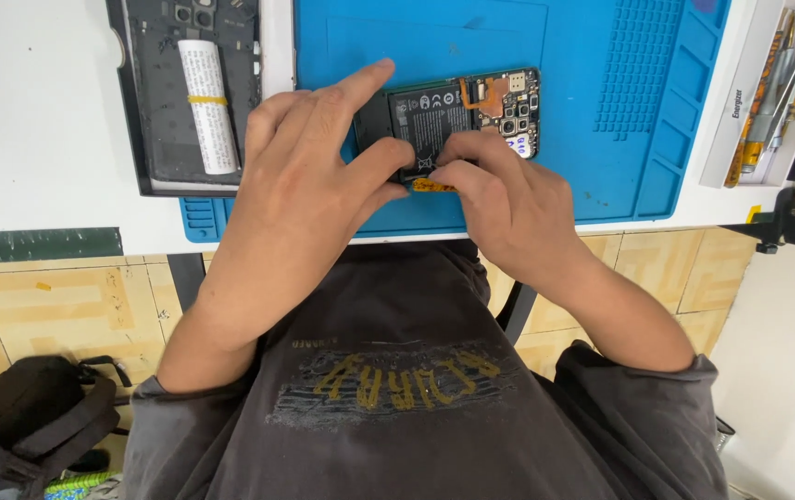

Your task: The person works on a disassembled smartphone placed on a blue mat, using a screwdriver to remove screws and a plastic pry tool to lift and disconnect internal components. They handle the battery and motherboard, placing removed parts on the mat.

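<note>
An opened phone [467,116], back cover off with black battery and circuit board exposed, lies on a blue work mat [601,111] on the white table [36,120]. The left hand [309,176] grips its left end, fingers closed on the body. The right hand [508,199] pinches the near edge, fingers together at a small yellow part [432,186]. A detached back cover [161,102] carrying a white roll [207,106] lies left of the mat.

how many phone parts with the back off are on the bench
2: an opened phone with its battery showing lies on the blue mat under the left hand and right hand; a dark back cover lies on the white table, upper left.
</note>
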